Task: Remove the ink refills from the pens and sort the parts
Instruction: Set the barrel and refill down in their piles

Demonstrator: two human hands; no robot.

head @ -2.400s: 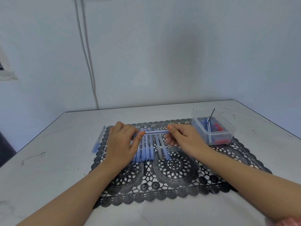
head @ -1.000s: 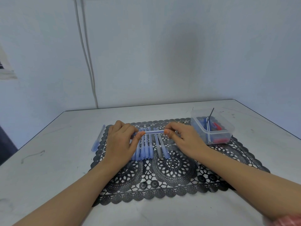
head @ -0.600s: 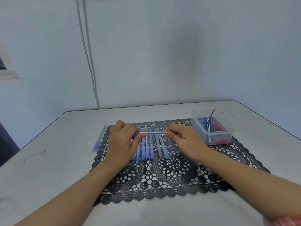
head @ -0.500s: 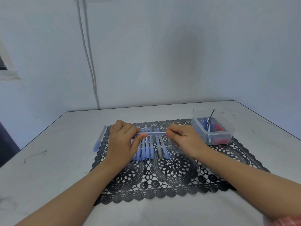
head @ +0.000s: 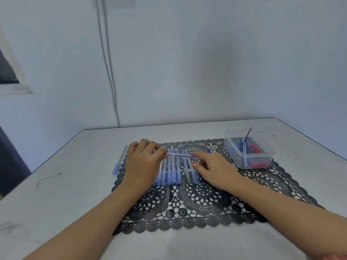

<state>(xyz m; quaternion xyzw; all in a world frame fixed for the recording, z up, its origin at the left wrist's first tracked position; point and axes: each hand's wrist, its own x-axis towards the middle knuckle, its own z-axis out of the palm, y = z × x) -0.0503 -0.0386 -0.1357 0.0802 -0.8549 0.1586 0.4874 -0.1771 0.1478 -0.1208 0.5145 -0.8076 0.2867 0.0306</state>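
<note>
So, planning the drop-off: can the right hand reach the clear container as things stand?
Probably yes: the clear container sits open-topped on the mat just right of the right hand, nothing standing between them.

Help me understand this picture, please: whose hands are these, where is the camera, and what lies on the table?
There is no machine here: a person works with bare hands, and the one camera sits on their head, looking forward and down. On the white table lies a black lace mat with a row of pens on it, mostly blue; a clear tub at the right holds pen parts. A loose pen lies at the mat's left edge. The left hand grips one end of a blue pen held crosswise over the row; the right hand, fingers fairly straight, reaches its other end.
</note>
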